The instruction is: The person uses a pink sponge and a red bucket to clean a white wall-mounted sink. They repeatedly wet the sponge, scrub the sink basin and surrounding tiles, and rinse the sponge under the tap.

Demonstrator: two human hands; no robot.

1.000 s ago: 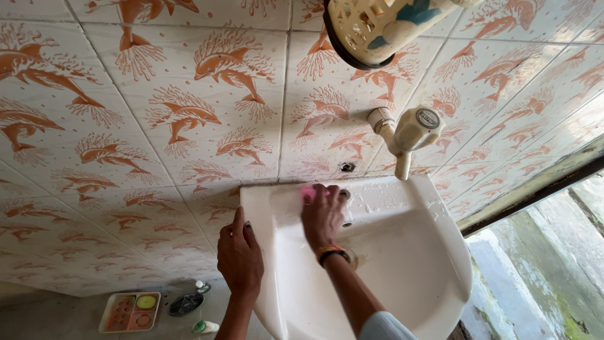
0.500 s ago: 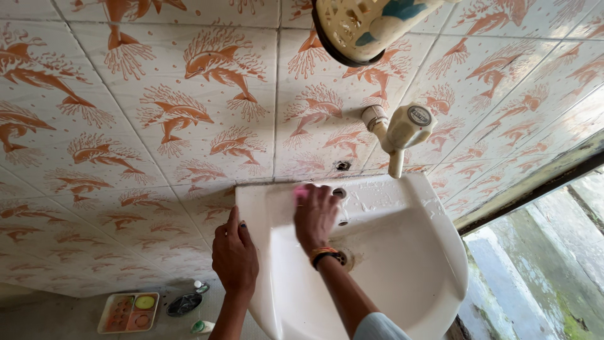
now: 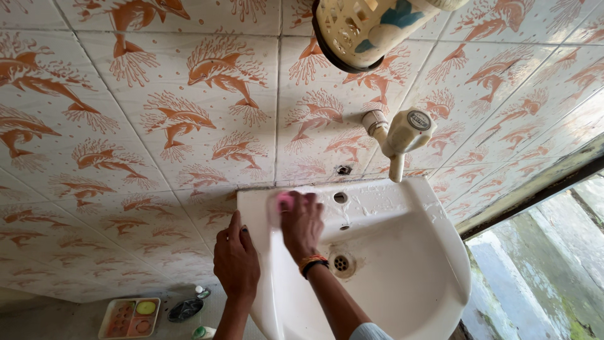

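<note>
A white wall-mounted wash basin carries soapy foam along its back ledge. My right hand presses a pink scrub pad on the basin's back left corner. An orange and black bangle circles that wrist. My left hand grips the basin's left rim, fingers curled over the edge. A cream plastic tap sticks out of the tiled wall above the basin. The metal drain shows in the bowl, right of my right wrist.
The wall is tiled with orange dolphin prints. A cream plastic basket hangs above the tap. On the floor at lower left lie a tray with coloured items, a dark round dish and a small bottle. A window opening is at right.
My right hand has slid the pink pad leftward along the back ledge, from near the overflow hole to the left corner. The drain is now uncovered. My left hand stays on the rim.
</note>
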